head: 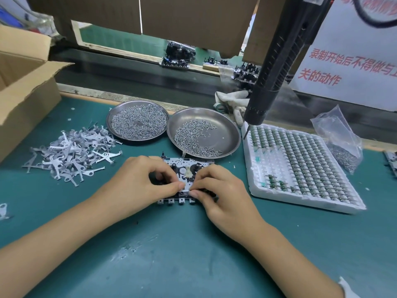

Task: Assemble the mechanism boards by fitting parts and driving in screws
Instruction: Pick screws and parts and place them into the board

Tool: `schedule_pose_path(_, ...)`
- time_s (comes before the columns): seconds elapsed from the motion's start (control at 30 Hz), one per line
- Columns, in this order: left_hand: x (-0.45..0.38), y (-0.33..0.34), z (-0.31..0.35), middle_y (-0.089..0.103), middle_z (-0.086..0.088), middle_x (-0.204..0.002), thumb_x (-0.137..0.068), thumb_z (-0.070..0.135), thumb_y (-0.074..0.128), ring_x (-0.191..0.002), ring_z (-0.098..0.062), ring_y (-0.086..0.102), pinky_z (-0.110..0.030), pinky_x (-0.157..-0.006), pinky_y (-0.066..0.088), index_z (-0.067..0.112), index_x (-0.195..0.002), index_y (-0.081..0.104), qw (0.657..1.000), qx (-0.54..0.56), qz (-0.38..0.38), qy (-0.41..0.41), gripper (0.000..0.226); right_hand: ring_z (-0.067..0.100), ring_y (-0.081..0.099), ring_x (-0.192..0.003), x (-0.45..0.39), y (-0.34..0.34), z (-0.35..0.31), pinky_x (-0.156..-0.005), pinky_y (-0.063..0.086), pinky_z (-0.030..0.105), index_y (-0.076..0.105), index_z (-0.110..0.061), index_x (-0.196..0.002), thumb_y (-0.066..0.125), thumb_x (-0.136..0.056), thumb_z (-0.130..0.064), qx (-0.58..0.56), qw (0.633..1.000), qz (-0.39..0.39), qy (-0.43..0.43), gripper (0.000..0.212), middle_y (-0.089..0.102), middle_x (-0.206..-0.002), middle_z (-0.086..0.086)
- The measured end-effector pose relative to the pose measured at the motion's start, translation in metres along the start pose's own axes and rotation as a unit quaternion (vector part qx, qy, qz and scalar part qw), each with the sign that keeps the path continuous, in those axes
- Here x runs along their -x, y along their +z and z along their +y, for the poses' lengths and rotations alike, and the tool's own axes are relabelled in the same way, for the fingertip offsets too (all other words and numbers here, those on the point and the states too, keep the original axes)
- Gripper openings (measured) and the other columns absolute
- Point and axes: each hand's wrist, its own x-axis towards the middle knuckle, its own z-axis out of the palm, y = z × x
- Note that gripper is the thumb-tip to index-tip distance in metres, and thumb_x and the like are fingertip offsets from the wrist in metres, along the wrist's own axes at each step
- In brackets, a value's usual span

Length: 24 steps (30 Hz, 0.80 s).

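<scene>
Two hands, our left hand (141, 179) and right hand (217, 190), pinch the mechanism board (185, 168) lying on the green mat (193, 254); two screw dishes (137, 119) sit just behind, metal levers (71, 153) left, foam tray (300, 166) right, hanging screwdriver (268, 82) above the tray

Bright, even overhead light falls across the green mat (193, 254), leaving only soft, short shadows. Glare sheens off the two steel dishes (227, 130) and a plastic bag (337, 134). Wide-angle bending curves the frame's edges; the hanging screwdriver (277, 61) and background look slightly soft.
</scene>
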Motion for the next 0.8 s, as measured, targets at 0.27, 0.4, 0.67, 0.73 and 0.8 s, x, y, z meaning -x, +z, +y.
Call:
schedule_pose_path(0.27,-0.0034,-0.0013,0.0039,0.063,0.002,-0.067,-0.068,0.021,0.082,-0.063,-0.016,0.057,-0.035,-0.065,0.047,0.030,-0.056,0.071,1.000,0.015,-0.014,0.000,0.018,0.018,0.060,-0.080,0.0038,0.0089,0.0028,-0.072,0.050,0.032,0.073,-0.005,-0.080,0.068,-0.079,-0.009,-0.031,0.997,0.066,0.005,0.006,0.063,-0.085,0.000)
schedule_pose_path(0.4,-0.0038,-0.0021,0.0040,0.064,0.002,-0.068,-0.068,0.023,0.082,-0.065,-0.017,0.058,-0.035,-0.065,0.047,0.027,-0.060,0.073,1.000,0.015,-0.020,0.005,0.013,0.011,0.058,-0.076,0.0020,0.0088,0.0031,-0.071,0.046,0.023,0.073,-0.006,-0.077,0.069,-0.078,-0.011,-0.107,0.990,0.076,0.048,0.006,0.062,-0.081,-0.003)
schedule_pose_path(0.67,-0.0042,-0.0028,0.0001,0.063,0.003,-0.068,-0.066,0.031,0.082,-0.064,-0.013,0.056,-0.031,-0.065,0.046,0.028,-0.061,0.073,0.999,0.010,-0.028,0.016,0.011,0.015,0.060,-0.076,-0.0033,0.0043,0.0067,-0.074,0.050,0.034,0.071,-0.013,-0.075,0.072,-0.080,-0.001,-0.230,0.960,0.107,0.121,0.013,0.063,-0.078,-0.001)
schedule_pose_path(0.73,-0.0031,-0.0044,0.0010,0.064,0.007,-0.070,-0.065,0.042,0.079,-0.065,-0.011,0.056,-0.028,-0.065,0.047,0.031,-0.065,0.074,0.999,0.004,-0.038,0.021,0.013,0.014,0.060,-0.075,-0.0038,0.0048,0.0059,-0.073,0.051,0.035,0.070,-0.017,-0.074,0.071,-0.081,-0.001,-0.236,0.958,0.112,0.123,0.017,0.063,-0.078,-0.002)
schedule_pose_path(0.8,-0.0035,-0.0080,0.0004,0.065,0.011,-0.074,-0.063,0.054,0.071,-0.070,-0.010,0.059,-0.022,-0.064,0.049,0.036,-0.071,0.074,0.999,0.006,-0.022,0.027,0.019,0.015,0.059,-0.075,-0.0041,0.0058,0.0068,-0.073,0.050,0.035,0.071,-0.014,-0.075,0.071,-0.081,-0.001,-0.237,0.957,0.117,0.120,0.014,0.063,-0.077,-0.001)
